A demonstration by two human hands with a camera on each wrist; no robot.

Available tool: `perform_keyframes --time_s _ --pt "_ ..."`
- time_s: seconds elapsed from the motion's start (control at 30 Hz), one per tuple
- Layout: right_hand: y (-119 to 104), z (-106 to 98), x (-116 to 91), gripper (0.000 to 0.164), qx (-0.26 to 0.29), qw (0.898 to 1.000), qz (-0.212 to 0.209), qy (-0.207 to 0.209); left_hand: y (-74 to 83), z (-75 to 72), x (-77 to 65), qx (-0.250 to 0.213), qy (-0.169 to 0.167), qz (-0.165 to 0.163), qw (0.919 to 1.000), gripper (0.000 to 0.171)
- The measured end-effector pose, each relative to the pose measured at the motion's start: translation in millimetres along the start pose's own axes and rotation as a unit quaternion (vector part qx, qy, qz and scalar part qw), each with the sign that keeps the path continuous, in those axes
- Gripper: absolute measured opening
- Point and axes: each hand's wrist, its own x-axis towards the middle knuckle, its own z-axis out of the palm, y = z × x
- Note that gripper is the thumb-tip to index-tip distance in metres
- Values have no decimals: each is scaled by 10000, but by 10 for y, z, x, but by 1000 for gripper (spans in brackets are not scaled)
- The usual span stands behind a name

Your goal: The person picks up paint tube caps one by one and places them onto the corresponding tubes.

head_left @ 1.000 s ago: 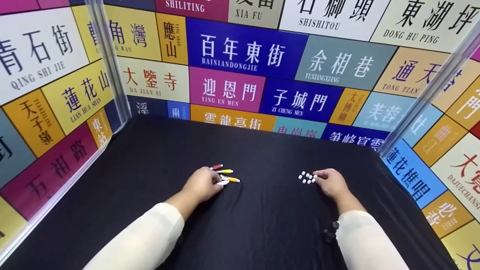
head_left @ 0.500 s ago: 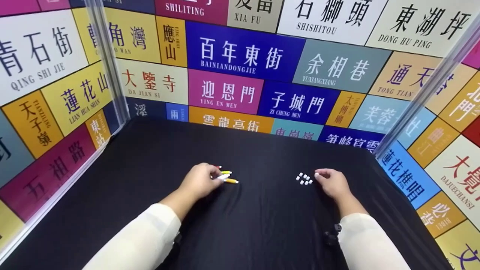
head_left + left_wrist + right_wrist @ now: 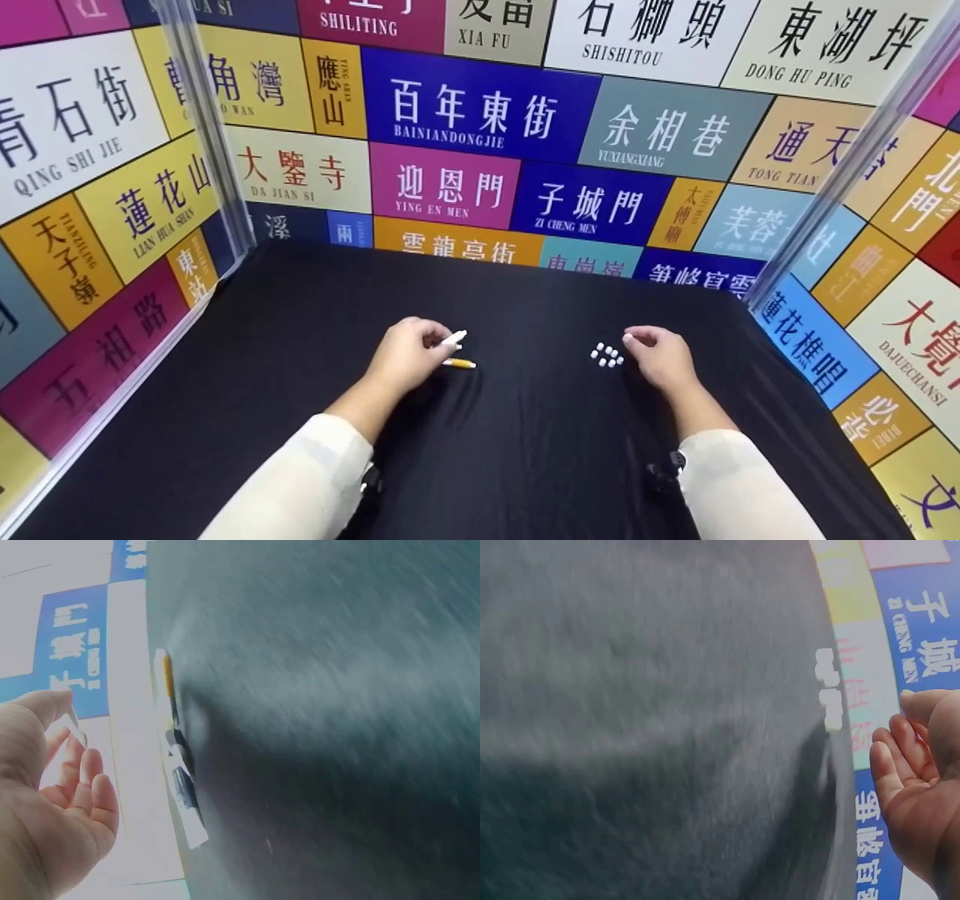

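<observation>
My left hand pinches a white pen between thumb and fingers, its tip pointing up to the right. Below it on the black cloth lies a pen with a yellow-orange end; other pens are mostly hidden behind the hand. In the left wrist view, several pens, one yellow and one white, lie beside the hand. My right hand holds a small white block-like piece at its fingertips. Just left of it several similar white pieces sit in a loose cluster.
A black cloth covers the table. Walls of coloured panels with street names enclose the back and both sides. Clear upright strips stand at the back corners.
The left hand has taken up the white pen from among the others and tilted it upward. The right hand has lifted one white piece off the cluster and risen slightly.
</observation>
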Motion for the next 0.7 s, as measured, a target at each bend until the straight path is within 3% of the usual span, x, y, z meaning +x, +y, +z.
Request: perform_keyframes --time_s 0.3,0.57,0.7 --pt "-229 62 -64 35 478 9985 -13 248 65 39 64 -417 287 -141 9986 6" --pt "-459 -7 -94 39 821 9963 61 254 169 16 140 -396 596 118 9974 12" --pt "-545 -63 -101 40 976 9948 42 298 209 8 192 -461 631 56 9969 14"
